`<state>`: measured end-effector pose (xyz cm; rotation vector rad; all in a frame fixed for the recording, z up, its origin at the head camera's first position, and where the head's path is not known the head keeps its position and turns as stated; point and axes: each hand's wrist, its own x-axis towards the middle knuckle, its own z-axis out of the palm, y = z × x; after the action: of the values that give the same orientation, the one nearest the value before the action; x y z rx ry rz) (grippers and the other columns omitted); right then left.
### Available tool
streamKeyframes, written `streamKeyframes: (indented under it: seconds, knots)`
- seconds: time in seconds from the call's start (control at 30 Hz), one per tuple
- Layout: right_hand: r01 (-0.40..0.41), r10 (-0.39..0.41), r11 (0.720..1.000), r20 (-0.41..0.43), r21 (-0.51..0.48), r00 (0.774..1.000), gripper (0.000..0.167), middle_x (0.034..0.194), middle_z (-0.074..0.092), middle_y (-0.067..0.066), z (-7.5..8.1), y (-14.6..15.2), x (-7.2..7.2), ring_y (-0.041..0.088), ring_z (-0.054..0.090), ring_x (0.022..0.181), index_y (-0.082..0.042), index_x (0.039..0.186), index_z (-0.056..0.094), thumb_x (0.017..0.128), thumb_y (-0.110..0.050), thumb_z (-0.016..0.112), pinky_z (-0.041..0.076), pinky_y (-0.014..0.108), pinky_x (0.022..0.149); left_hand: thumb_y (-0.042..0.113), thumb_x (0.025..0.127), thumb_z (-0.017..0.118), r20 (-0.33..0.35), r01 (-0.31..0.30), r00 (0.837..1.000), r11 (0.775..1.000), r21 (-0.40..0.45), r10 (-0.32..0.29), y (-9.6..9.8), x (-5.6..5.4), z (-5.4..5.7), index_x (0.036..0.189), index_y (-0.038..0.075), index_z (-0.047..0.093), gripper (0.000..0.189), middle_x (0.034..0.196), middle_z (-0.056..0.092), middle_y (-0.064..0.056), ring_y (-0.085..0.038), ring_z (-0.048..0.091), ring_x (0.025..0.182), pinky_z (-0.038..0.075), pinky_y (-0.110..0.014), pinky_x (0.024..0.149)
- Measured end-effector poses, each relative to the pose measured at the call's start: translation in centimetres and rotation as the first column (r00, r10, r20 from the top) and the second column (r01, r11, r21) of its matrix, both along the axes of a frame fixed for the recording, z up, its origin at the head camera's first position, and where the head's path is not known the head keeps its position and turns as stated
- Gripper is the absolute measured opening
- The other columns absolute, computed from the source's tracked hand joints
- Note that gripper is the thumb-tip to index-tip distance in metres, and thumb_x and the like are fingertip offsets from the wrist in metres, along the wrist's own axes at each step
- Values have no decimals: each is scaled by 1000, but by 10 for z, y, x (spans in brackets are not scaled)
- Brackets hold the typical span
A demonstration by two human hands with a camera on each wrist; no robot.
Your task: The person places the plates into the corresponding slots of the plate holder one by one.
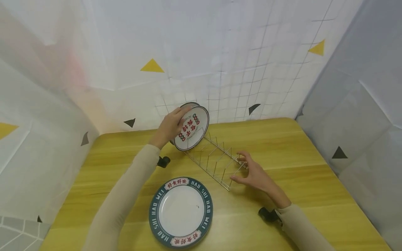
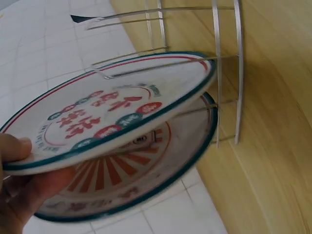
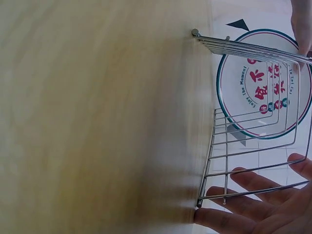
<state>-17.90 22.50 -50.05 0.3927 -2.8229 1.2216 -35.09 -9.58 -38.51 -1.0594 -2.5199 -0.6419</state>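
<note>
A white plate with red characters and a green rim (image 1: pixel 198 127) is pinched at its upper edge by my left hand (image 1: pixel 169 127); in the left wrist view the thumb lies on its printed face and fingers are behind it. The plate tilts at the far left end of a wire dish rack (image 1: pixel 216 171). Behind it, a second plate (image 2: pixel 180 151) with orange rays leans in the rack, apart at the hand's side. My right hand (image 1: pixel 257 176) holds the rack's near right end, thumb and fingers spread around the end wires (image 3: pixel 253 192).
A larger plate with a wide green lettered rim (image 1: pixel 154 212) lies flat on the wooden table (image 1: pixel 270 139), in front of the rack. White sheeting (image 1: pixel 125 42) with triangles and grid lines stands behind the table and along its sides.
</note>
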Motion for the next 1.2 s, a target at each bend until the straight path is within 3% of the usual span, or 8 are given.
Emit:
streamKeyframes:
  seconds: [0.2, 0.37, 0.47, 0.7, 0.9, 0.97, 1.07, 1.2]
  knots:
    - [2, -2, 1000, -9, 7, 1000, 91, 137, 54, 26, -1, 0, 0, 47, 55, 118, -22, 144, 29, 74, -47, 82, 45, 63, 95, -1, 94, 60, 0, -48, 999, 995, -85, 49, -3, 0, -2, 150, 16, 38, 63, 121, 58, -15, -23, 61, 77, 55, -33, 68]
    - [-4, 4, 1000, -13, 0, 1000, 91, 137, 54, 26, 0, -1, -1, 48, 54, 119, -23, 144, 29, 74, -47, 82, 45, 63, 96, 5, 95, 61, -59, -135, 991, 955, -265, 124, -4, 4, 3, 154, 15, 28, 69, 127, 55, -16, -20, 60, 61, 55, -27, 59]
    - [-6, 6, 1000, -10, -3, 1000, 90, 137, 54, 26, 0, -1, -1, 49, 54, 119, -23, 144, 30, 75, -47, 82, 44, 63, 96, 6, 95, 61, -103, -152, 987, 940, -306, 126, -5, 6, 3, 155, 13, 26, 69, 128, 55, -17, -19, 59, 58, 54, -25, 56]
    - [-4, 4, 1000, -16, 2, 1000, 90, 137, 53, 26, -2, 1, 0, 48, 55, 118, -23, 144, 29, 75, -48, 82, 44, 64, 95, 12, 94, 65, -91, -152, 987, 942, -298, 131, -5, 15, 9, 155, 15, 27, 72, 115, 50, -14, -16, 51, 55, 49, -24, 51]
    - [-6, 6, 1000, -25, 0, 1000, 90, 137, 54, 26, -4, 0, -2, 47, 55, 118, -22, 145, 30, 75, -47, 82, 45, 62, 96, 15, 91, 69, -200, -121, 976, 980, -158, 88, -21, 47, 10, 139, 9, 52, 51, 100, 55, -9, -14, 50, 64, 44, -23, 49]
    - [-7, 7, 1000, -28, -1, 1000, 90, 137, 54, 26, -5, 0, -2, 47, 55, 118, -22, 145, 29, 76, -47, 81, 45, 62, 96, 17, 90, 71, -155, -78, 986, 988, -132, 57, -28, 62, 7, 128, 9, 61, 40, 94, 59, -6, -13, 51, 64, 44, -23, 50]
    - [-5, 5, 1000, -26, 2, 1000, 90, 136, 54, 26, -5, -1, -2, 47, 55, 118, -22, 145, 29, 76, -47, 81, 45, 63, 96, 20, 90, 72, 14, -4, 1000, 993, -119, 6, -37, 83, -4, 118, 12, 67, 30, 83, 60, 1, -9, 50, 65, 44, -21, 54]
    - [-4, 5, 1000, -21, 9, 1000, 90, 135, 55, 27, -3, -1, -2, 47, 55, 117, -21, 145, 29, 76, -46, 82, 45, 63, 95, 27, 89, 73, 233, 46, 972, 988, -146, -11, -51, 101, -27, 123, 15, 66, 36, 84, 60, 2, -9, 49, 68, 44, -20, 59]
